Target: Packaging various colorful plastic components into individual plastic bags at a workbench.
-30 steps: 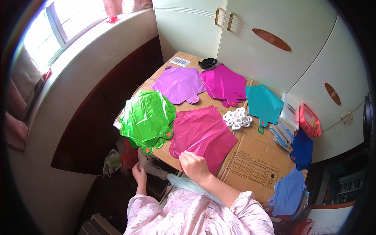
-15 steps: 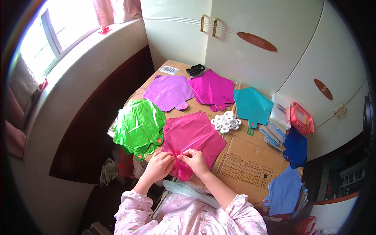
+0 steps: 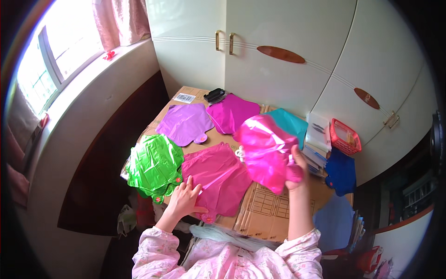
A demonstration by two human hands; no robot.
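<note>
My right hand (image 3: 297, 168) pinches the neck end of a shiny pink foil balloon (image 3: 265, 151) and holds it up, flat and uninflated, over the right part of the cardboard box top. My left hand (image 3: 184, 200) rests with fingers apart on another pink foil balloon (image 3: 223, 174) lying on the box. Left of that hand is a crumpled green foil balloon (image 3: 155, 160). White rings (image 3: 239, 154) just show past the raised balloon, which hides most of them.
Purple (image 3: 183, 123), magenta (image 3: 232, 114) and teal (image 3: 290, 123) foil balloons lie along the back. Dark blue (image 3: 341, 172) and light blue (image 3: 333, 223) ones hang at the right edge, near a red basket (image 3: 345, 136). A black case (image 3: 214, 96) sits behind; cabinet doors (image 3: 283, 79) stand beyond.
Both hands were together at the neck of the pink stack. Now my right hand has lifted one pink balloon up and rightward, and my left hand has opened onto the pink one below.
</note>
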